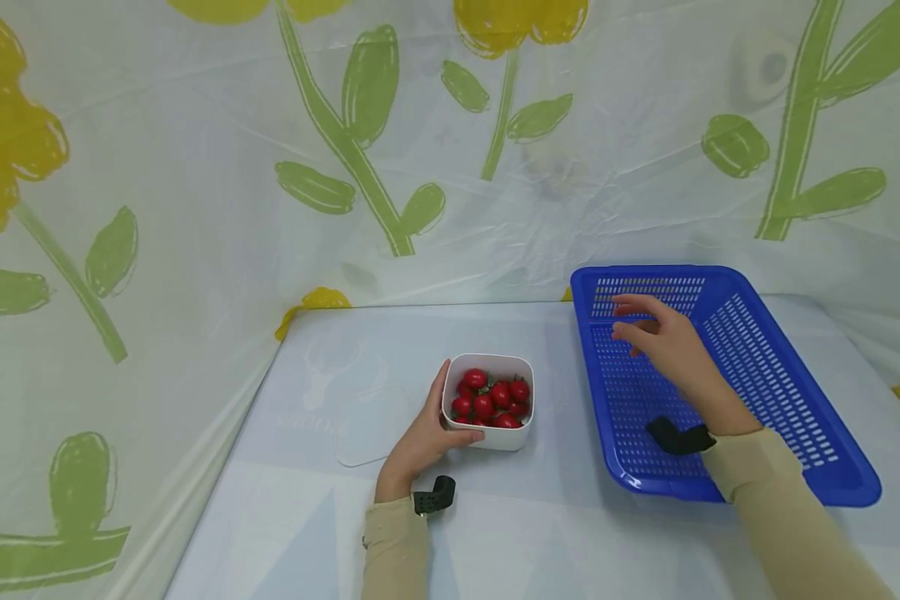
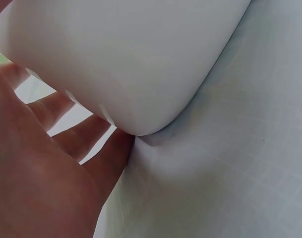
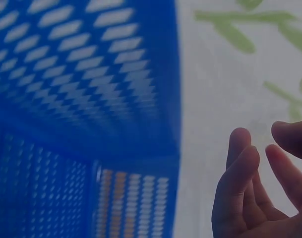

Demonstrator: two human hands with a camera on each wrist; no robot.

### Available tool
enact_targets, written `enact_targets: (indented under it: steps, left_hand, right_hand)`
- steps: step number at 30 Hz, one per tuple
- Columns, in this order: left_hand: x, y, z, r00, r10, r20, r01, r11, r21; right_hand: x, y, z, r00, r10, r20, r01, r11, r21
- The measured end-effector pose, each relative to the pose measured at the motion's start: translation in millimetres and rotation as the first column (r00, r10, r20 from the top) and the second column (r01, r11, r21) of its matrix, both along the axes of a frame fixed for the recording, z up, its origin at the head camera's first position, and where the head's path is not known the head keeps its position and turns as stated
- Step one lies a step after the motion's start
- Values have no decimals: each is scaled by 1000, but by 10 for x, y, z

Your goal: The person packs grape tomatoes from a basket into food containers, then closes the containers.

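Observation:
A white square container [image 1: 498, 440] stands on the table, holding several small red cherry tomatoes [image 1: 483, 406] with bits of green stem. My left hand [image 1: 425, 442] grips it at the left, thumb along the front wall and fingers around the left side. The left wrist view shows those fingers [image 2: 113, 153] against the smooth white wall, near where it meets the table. Over the blue perforated basket [image 1: 596, 408] hovers my right hand [image 1: 667, 346], its fingers loosely bent, thumb and fingertips apart. Nothing is between them in the right wrist view.
On the white-covered table [image 1: 300, 517], left of the container, lies a faint pale rounded square outline [image 1: 371, 429], perhaps a lid. A flower-printed curtain [image 1: 217, 167] hangs behind and to the left. The basket's raised walls surround the space beneath my right hand.

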State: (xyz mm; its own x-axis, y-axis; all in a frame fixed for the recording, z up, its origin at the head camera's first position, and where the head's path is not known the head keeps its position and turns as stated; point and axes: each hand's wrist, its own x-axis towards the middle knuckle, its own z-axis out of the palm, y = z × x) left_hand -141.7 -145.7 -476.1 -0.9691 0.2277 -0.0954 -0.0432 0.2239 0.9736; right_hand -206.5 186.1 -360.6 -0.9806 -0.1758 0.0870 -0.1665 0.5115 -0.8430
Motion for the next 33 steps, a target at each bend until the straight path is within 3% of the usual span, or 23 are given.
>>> enact_targets:
  steps: [6,13,17,25,33]
  left_hand:
    - [7,-13,35,1000,-10,24,9,1000,18]
    - [62,-3,262,998,-52,31,50,998,37]
    - [80,3,325,998,-65,25,64,997,31]
    - [90,1,305,998,-59,33,58,998,37]
    - [94,10,285,998,-58,28,57,998,40]
  right_hand:
    - [-207,280,-156,997,2,73,-5,1000,31]
    - [-408,562,-282,984,9,177,-24,996,82]
    - [-512,691,-373,964,-12,265,-10,996,84]
    - [-639,860,-570,921,-76,382,33,993,117]
    - [-706,886,-653,924,-122,363,94,991,96]
